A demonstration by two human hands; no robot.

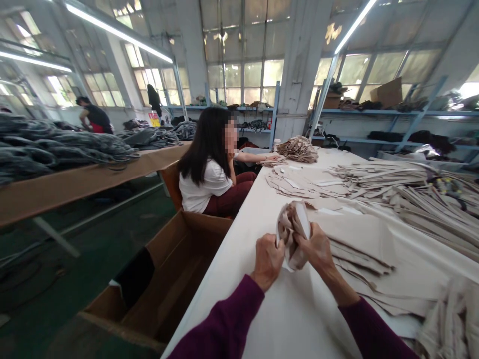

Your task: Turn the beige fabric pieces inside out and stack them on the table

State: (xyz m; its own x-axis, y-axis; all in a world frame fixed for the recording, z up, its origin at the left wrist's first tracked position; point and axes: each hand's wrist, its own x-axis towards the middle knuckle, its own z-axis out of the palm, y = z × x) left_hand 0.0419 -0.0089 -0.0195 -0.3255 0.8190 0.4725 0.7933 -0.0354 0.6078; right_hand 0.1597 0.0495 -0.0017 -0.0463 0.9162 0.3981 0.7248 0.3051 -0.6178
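A crumpled bundle of beige fabric pieces [290,224] is held up over the white table, with a white piece showing along its right side. My left hand [268,259] is closed on the bundle's lower left edge. On the other side my right hand [315,249] grips it, thumb pressed inward. Just right of the hands lies a stack of flat beige fabric panels [359,242]. Further back are more loose cut pieces [303,182]. The fingers' far sides are hidden behind the cloth.
An open cardboard box [179,264] stands left of the white table [239,239]. A seated person [209,174] rests an arm on the table's far end. Layered beige strips [389,174] lie at right, and a folded pile [449,319] sits near right. Dark cloth heaps [56,142] cover another table.
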